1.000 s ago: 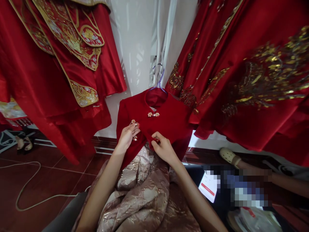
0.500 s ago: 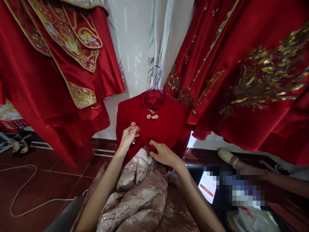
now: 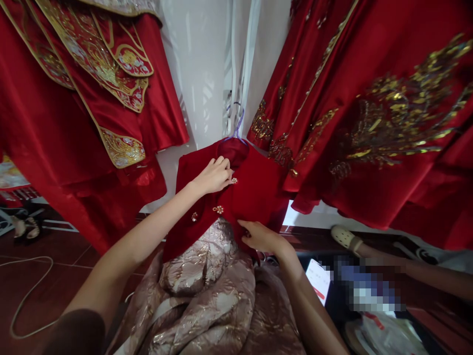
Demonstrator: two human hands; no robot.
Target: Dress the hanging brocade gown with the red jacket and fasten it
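Observation:
A red velvet jacket (image 3: pixel 264 190) hangs on a thin purple hanger (image 3: pixel 238 125), its lower front parted. My left hand (image 3: pixel 216 176) is closed at the collar opening, its fingertips pinching the top flower clasp (image 3: pixel 234 181); part of that clasp is hidden. Lower on the front, a gold flower fastener (image 3: pixel 218 210) and a small jewelled one (image 3: pixel 194 216) lie uncovered. My right hand (image 3: pixel 260 237) bends around the other front edge, index finger along the cloth. Below the jacket spreads shiny pinkish-gold brocade fabric (image 3: pixel 212 291).
Red embroidered garments (image 3: pixel 121 108) hang at left, and a sequinned red gown (image 3: pixel 369 128) at right. A lit phone (image 3: pixel 318 281) lies at lower right, near another person's clog-shod foot (image 3: pixel 346 237). A pale cable (image 3: pixel 31 296) curves over the tiled floor. Dark shoes (image 3: pixel 25 227) stand at far left.
My left hand has let go of the lower fastener on the left front and moved up to the collar clasp. My right hand has shifted slightly right, staying at the jacket's edge.

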